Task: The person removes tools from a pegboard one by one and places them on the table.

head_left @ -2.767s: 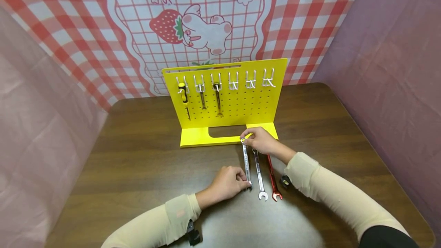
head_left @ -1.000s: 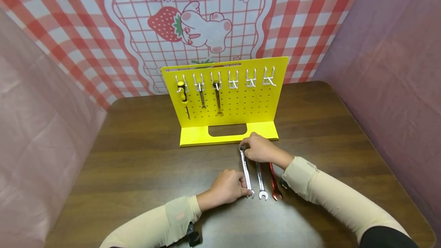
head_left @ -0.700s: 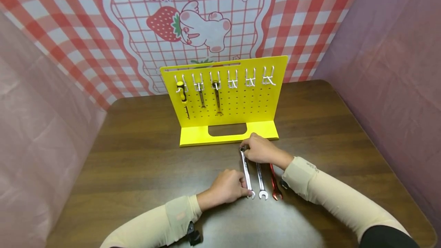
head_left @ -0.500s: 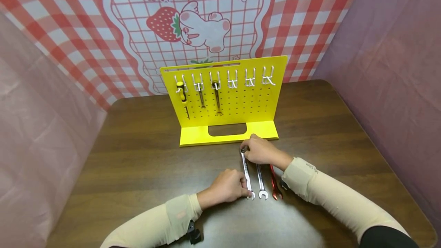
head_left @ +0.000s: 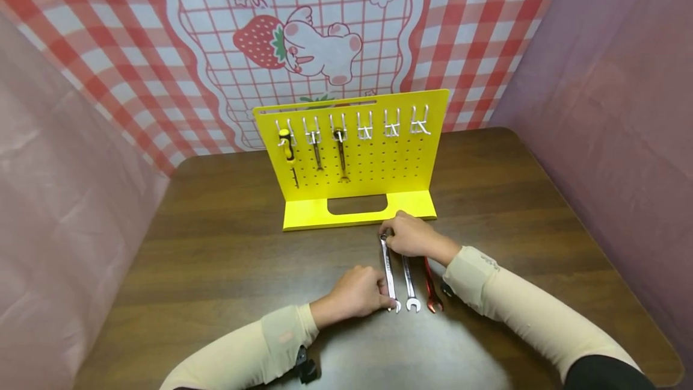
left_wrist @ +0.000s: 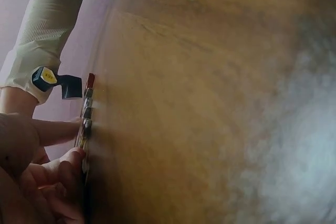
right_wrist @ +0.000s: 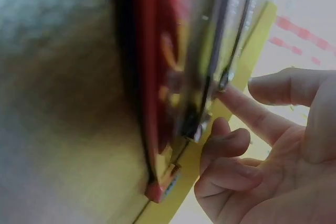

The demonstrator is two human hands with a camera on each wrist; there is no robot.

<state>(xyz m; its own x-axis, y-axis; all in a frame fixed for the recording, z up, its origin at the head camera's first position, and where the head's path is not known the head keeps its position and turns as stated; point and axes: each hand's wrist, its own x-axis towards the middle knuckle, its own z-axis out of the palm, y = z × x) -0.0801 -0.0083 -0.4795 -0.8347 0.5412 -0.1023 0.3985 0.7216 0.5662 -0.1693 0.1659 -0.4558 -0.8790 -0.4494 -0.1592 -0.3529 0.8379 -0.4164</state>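
Right of centre and low in the frame, three wrenches lie side by side on the bench (head_left: pixel 216 251): a left silver wrench (head_left: pixel 387 266), a middle silver wrench (head_left: pixel 409 283) and a red wrench (head_left: pixel 431 286). The left hand (head_left: pixel 354 292) pinches the lower end of the left silver wrench between thumb and finger. The right hand (head_left: pixel 409 236) pinches that wrench's ring end, and hides the tops of the other two. At the centre stands a yellow pegboard (head_left: pixel 379 164); a screwdriver (head_left: pixel 287 146) and two dark wrenches (head_left: pixel 342 155) hang from its left-hand hooks.
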